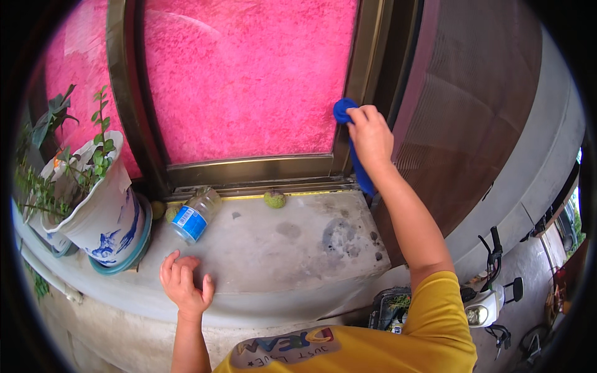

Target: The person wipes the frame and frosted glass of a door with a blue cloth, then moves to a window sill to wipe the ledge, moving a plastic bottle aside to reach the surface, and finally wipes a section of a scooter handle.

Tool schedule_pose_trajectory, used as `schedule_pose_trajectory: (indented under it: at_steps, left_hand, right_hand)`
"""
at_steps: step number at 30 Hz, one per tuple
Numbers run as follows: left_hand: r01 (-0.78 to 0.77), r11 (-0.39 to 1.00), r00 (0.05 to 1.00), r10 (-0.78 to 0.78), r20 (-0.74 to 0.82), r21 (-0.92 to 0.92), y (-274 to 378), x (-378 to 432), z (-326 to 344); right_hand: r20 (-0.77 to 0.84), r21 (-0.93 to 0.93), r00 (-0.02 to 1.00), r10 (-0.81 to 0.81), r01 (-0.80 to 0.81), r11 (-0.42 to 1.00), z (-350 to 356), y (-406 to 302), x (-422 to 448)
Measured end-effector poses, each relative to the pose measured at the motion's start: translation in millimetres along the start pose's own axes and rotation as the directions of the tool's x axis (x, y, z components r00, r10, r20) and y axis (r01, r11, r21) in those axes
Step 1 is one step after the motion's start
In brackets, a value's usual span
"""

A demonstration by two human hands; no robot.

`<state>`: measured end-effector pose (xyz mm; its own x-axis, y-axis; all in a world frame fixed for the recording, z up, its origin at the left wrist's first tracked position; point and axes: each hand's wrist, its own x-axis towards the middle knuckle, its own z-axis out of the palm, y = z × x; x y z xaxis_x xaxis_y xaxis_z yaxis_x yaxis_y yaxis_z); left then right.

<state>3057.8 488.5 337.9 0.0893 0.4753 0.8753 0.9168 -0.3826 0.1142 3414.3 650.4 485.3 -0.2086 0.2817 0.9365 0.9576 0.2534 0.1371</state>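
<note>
My right hand (371,137) grips a blue cloth (344,111) against the metal window frame (366,56), at the right edge of a pane (247,84) that shows bright pink. Part of the cloth hangs down below the hand towards the sill. Over the front edge of the grey concrete sill (261,252) is my left hand (186,282), empty, with its fingers apart and curled. Just beyond it a clear plastic bottle (191,223) with a blue label lies on its side. A green, rough-skinned fruit (274,199) rests by the window track.
White and blue flowerpots (100,219) with plants stand at the left of the sill, one on a teal saucer (119,266). More round fruit (171,212) sits beside the bottle. A mesh screen (466,102) is on the right, with a white scooter (482,307) below.
</note>
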Motion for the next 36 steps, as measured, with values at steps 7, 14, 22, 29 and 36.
schedule_pose_trajectory:
  at_steps: [7,14,22,29,36]
  left_hand:
    - [0.017,0.998,1.000,-0.017,0.005,0.054,2,2,2]
    - [0.050,0.996,0.998,-0.052,0.029,0.071,1,0,0]
    - [0.068,0.995,0.997,-0.070,0.026,0.070,1,0,5]
    - [0.067,0.994,0.998,-0.068,0.013,0.086,-2,-3,2]
    - [0.086,0.992,0.996,-0.088,0.023,0.089,0,-3,0]
  right_hand:
    - [0.319,0.045,0.934,-0.163,0.157,0.987,10,12,-51]
    - [0.094,-0.131,0.968,-0.235,0.246,0.960,4,9,7]
    - [-0.037,-0.067,0.991,-0.130,0.128,0.990,5,24,28]
    - [-0.276,-0.048,0.959,-0.066,0.055,0.997,-35,38,120]
    - [-0.106,-0.164,0.993,-0.041,0.023,0.986,-10,32,69]
